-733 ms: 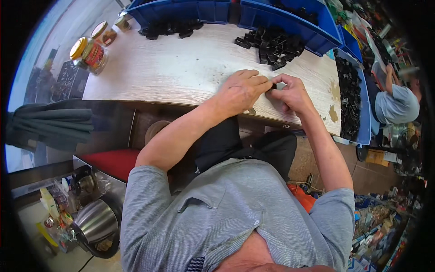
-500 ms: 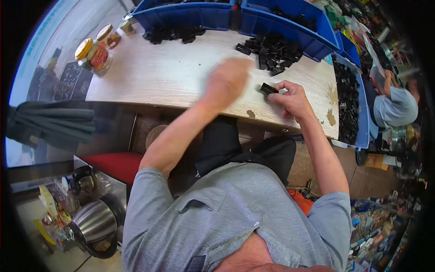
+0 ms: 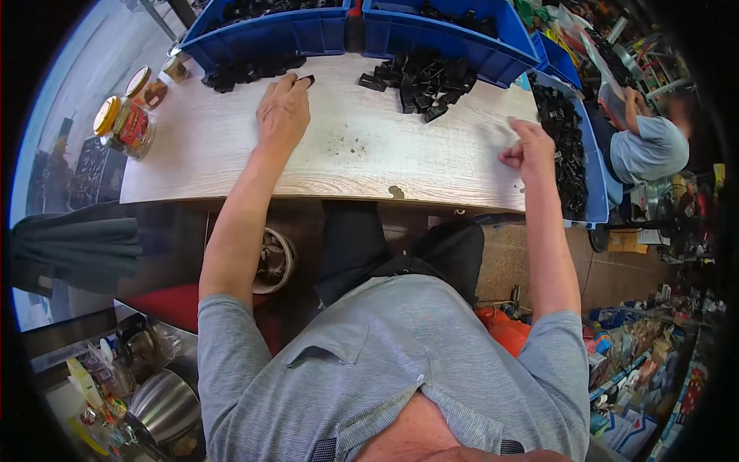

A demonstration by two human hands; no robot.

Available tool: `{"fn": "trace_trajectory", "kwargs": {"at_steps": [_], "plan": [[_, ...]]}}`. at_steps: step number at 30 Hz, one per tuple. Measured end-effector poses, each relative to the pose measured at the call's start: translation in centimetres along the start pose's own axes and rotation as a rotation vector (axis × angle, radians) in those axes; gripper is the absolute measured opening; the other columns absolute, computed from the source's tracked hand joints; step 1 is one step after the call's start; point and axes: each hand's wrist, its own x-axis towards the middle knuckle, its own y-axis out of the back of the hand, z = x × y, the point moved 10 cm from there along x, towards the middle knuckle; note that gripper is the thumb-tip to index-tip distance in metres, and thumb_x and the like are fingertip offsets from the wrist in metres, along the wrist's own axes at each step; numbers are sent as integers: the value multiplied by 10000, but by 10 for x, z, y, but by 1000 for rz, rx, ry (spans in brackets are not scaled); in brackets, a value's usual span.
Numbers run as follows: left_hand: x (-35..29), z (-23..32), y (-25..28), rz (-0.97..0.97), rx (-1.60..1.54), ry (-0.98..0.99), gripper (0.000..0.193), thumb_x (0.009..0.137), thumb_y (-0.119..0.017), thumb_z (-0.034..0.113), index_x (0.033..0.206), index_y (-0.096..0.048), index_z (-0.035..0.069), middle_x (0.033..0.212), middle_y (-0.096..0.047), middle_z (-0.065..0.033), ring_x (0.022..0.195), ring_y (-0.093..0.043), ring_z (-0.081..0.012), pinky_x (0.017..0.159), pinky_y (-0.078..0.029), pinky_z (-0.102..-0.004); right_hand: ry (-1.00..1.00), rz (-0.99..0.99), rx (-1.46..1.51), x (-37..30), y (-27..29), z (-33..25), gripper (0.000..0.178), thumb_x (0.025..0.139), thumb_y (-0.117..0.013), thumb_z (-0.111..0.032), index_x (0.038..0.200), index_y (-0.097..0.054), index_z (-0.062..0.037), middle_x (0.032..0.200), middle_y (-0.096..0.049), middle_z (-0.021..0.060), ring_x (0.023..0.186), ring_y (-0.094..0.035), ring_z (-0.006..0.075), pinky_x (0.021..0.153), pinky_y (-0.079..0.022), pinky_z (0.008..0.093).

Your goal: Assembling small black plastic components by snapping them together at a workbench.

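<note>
My left hand [image 3: 283, 115] is stretched forward over the table, its fingers closed on a small black plastic part [image 3: 309, 80]. Right beside it, along the front of the left bin, lies a low heap of black plastic parts [image 3: 245, 72]. My right hand [image 3: 531, 152] hovers at the table's right side with nothing in it, index finger extended and the others partly curled. It is nearest the side bin filled with black parts [image 3: 566, 146]. A larger pile of black plastic parts [image 3: 423, 83] sits at the back centre. Small dark crumbs [image 3: 346, 145] are scattered on the white tabletop [image 3: 446, 165].
Two blue bins [image 3: 269, 37] [image 3: 454, 42] stand along the back edge. At the left are a yellow-lidded jar [image 3: 123, 125] and smaller containers [image 3: 146, 87]. A bucket [image 3: 275, 262] is under the table. Another person [image 3: 650, 146] works at the far right.
My left hand has moved left and forward to the left heap. My right hand has moved right and no longer holds the black part. Crumbs now show on the table.
</note>
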Motion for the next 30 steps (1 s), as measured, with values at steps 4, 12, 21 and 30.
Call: {"fn": "trace_trajectory", "kwargs": {"at_steps": [4,12,21,30], "plan": [[3,-1,-1,35,-48,-48,227,921,-642,109,1130,-730,95,1151,-708,-115,1015,-653,-344,888,-530,-418,-7,-158,-104,-24,-63,-4,405,827,-788,-156,1199,-658,-64,541,-468,-6,449,-543,136,482,-567,334],[1,11,-3,12,-37,-47,234,915,-644,89,1136,-719,107,1056,-725,-116,953,-659,-341,840,-530,-419,115,-360,-374,-28,-129,-5,440,814,-791,-144,1240,-683,-166,569,-502,-15,429,-498,107,387,-436,285],[-14,51,5,-15,-173,-32,215,892,-660,81,1100,-707,105,926,-726,-141,888,-660,-348,800,-526,-441,166,-317,-536,-28,-135,-4,169,845,-791,-220,935,-694,-116,566,-490,-28,416,-466,96,353,-375,274],[-42,80,-11,-182,-770,379,253,890,-659,104,1134,-678,39,931,-738,-168,823,-711,-317,771,-553,-397,186,-343,-395,-48,-146,-10,314,839,-797,-211,1111,-677,-111,578,-508,-16,424,-497,94,356,-372,274]]}}
